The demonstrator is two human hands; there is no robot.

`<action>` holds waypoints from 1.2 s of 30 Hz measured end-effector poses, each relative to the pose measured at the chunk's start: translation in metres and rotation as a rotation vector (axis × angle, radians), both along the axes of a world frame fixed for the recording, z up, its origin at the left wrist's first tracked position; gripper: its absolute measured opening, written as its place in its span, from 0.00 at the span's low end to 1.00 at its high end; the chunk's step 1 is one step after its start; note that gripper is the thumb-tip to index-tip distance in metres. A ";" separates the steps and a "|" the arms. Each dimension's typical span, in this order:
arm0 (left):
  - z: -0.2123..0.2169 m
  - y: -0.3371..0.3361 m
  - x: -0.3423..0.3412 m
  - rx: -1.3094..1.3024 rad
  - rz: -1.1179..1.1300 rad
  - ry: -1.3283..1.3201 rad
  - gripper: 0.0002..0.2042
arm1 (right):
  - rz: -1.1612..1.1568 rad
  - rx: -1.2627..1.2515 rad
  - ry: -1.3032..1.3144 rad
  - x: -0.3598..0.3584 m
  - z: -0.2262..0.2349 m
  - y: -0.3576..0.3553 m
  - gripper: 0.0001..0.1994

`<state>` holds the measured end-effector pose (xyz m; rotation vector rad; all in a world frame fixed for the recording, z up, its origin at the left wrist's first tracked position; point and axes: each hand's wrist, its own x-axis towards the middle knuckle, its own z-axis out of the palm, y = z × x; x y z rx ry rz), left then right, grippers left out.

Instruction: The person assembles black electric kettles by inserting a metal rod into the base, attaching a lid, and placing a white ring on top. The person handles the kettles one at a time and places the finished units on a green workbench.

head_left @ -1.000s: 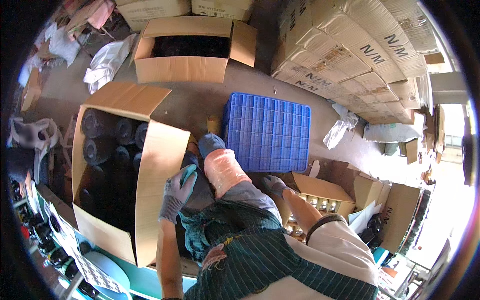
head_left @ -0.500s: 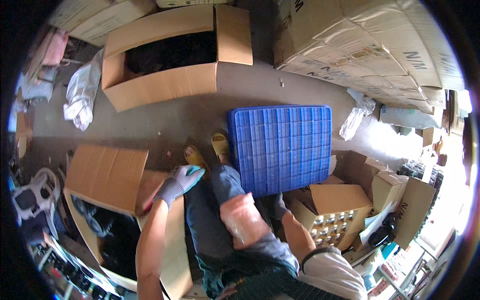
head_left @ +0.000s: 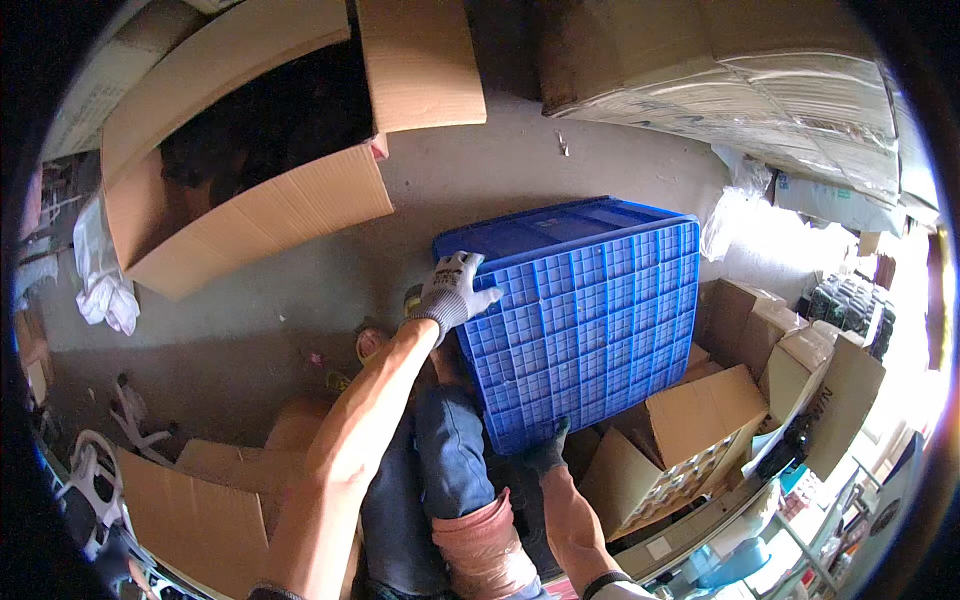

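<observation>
A blue plastic crate is tilted in front of my legs, its ribbed grid base facing me and one smooth side showing at the top. My left hand, in a grey knit glove, is closed round the crate's upper left corner, with the thumb lying on the grid. At the crate's near lower edge, my gloved right hand grips with the thumb up against the base. The right hand's other fingers are hidden beneath the crate.
An open carton with dark contents stands at the far left. Right of me is a carton with a divided, pale-topped load. Stacked large cartons line the far right. Another open carton lies at near left, and white plastic beyond it.
My left hand has moved from above my left leg to the crate's upper left corner. The crate has tipped, its far side now showing. My view has shifted too.
</observation>
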<state>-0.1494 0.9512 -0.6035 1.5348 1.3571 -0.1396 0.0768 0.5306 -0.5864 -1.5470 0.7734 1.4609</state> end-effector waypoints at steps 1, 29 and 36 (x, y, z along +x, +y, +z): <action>0.001 -0.001 0.002 -0.013 -0.025 0.017 0.38 | -0.037 0.007 0.001 0.000 0.002 -0.005 0.40; 0.408 -0.051 -0.142 0.323 0.600 -0.375 0.22 | 0.535 0.123 -0.697 0.096 0.452 0.092 0.10; 0.554 -0.113 -0.213 0.393 0.702 -0.252 0.20 | 0.656 0.277 -0.874 0.121 0.523 0.121 0.08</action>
